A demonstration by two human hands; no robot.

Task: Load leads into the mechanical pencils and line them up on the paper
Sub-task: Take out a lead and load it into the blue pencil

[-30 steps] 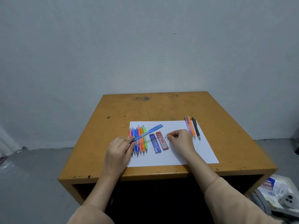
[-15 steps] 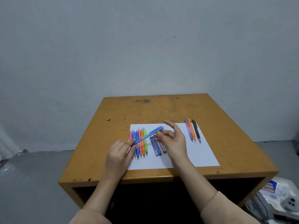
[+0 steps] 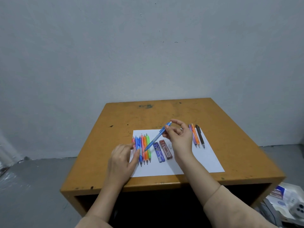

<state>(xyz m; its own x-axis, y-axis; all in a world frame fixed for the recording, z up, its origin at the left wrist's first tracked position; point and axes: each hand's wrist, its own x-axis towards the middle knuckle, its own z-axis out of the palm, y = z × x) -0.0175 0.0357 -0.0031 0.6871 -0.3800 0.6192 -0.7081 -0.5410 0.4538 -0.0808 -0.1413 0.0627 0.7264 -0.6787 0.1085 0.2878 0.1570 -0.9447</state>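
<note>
A blue mechanical pencil (image 3: 154, 139) slants above the white paper (image 3: 205, 162), its cap end up and to the right. My right hand (image 3: 179, 139) pinches it near the cap end, with the index finger lifted. My left hand (image 3: 121, 162) hovers with relaxed fingers just left of the pencil's tip and holds nothing. Several coloured pencils (image 3: 145, 145) lie in a row on the paper's left side. A blue lead case (image 3: 158, 153) and a red lead case (image 3: 166, 149) lie side by side in the middle. Three more pencils (image 3: 196, 137) lie at the paper's right edge.
The paper lies on a small worn orange table (image 3: 148, 116) set against a grey wall. On the floor at the lower right is a white tray with boxes and clutter (image 3: 289, 199).
My right hand came from the paper to the pencil's cap end and took hold of it. My left hand let go of the tip end and opened.
</note>
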